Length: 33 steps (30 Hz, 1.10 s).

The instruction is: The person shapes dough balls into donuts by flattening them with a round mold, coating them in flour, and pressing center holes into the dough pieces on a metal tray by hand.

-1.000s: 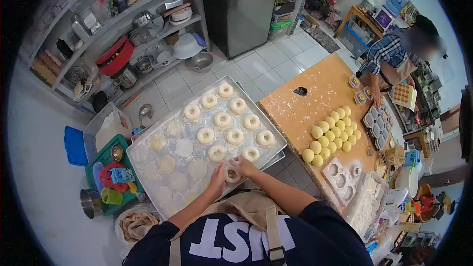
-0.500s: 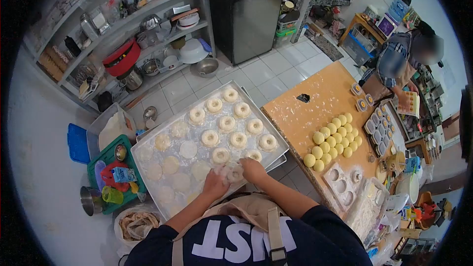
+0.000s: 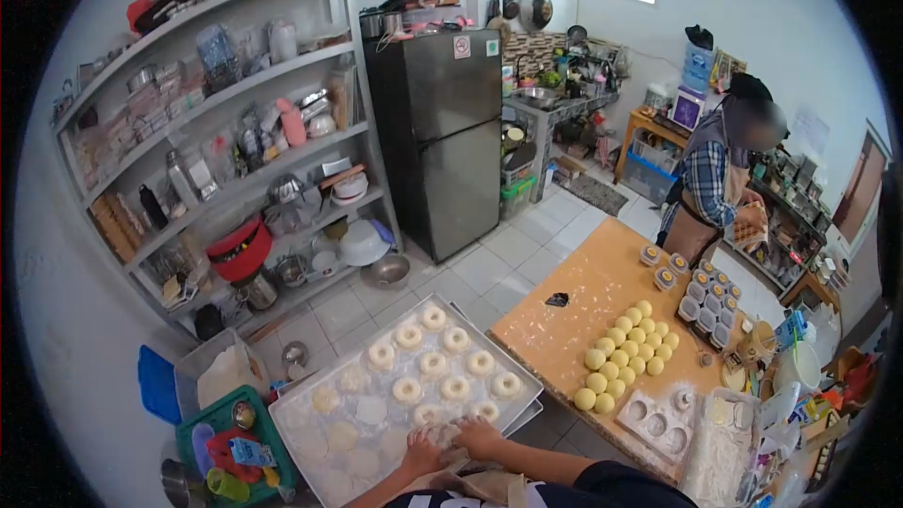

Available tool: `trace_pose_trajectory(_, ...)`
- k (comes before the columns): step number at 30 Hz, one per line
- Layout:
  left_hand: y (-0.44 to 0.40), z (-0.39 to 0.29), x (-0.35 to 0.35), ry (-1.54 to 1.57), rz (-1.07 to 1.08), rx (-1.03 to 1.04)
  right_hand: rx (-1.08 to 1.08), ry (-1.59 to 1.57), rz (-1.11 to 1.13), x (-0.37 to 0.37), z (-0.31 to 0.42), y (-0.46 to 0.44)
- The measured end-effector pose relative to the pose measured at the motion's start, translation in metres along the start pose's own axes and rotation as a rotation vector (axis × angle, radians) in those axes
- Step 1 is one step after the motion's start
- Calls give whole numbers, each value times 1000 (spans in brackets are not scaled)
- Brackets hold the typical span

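Note:
At the near edge of a floured metal tray (image 3: 372,411), my left hand (image 3: 425,450) and my right hand (image 3: 478,439) are close together. Their fingers are curled in around a floury dough ring (image 3: 448,436), which they partly cover. Just beyond them on the tray are several pale dough rings, among them one by my right hand (image 3: 484,411) and one further back (image 3: 406,389). Flat round marks of flour and dough (image 3: 341,435) spread over the tray's left side.
Right of the tray, a wooden table (image 3: 527,339) bears yellow dough balls (image 3: 623,355), lidded cups (image 3: 712,301) and a floured mold (image 3: 658,420). Another person (image 3: 715,169) stands behind it, holding something. A green crate (image 3: 226,414), shelves (image 3: 226,85) and a fridge (image 3: 442,141) surround me.
The view has tilted up, so tray and hands sit lower in the picture. My hands stay together at the dough ring. The other person's hands have moved slightly.

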<state>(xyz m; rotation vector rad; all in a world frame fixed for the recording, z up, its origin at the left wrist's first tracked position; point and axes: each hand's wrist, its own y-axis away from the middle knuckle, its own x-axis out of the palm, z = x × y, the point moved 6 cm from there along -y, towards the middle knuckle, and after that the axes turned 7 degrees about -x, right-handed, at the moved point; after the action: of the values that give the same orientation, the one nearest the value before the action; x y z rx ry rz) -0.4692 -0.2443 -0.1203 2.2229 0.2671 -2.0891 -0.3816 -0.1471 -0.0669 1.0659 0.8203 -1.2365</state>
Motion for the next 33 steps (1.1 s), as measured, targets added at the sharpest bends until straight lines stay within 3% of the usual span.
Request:
trace_pose_trajectory(3,4,-2,-7,-101,-87,29,-13,10,14,-10,11,3)
trace_pose_trajectory(6,0,-2,-12,90,86,-20,-33,12,5,-14,13,2)
trace_pose_trajectory(9,1,-3,-15,149,-17,-65,-18,39,33,-16,17,2)
trace_pose_trajectory(13,1,-6,-28,221,68,-84,-8,67,-42,-10,14,2)
trace_pose_trajectory(28,3,-9,-39,256,66,-82,17,47,34,-12,16,2)
trace_pose_trajectory(33,2,-13,-58,263,6,-108,5,14,-33,-15,10,4)
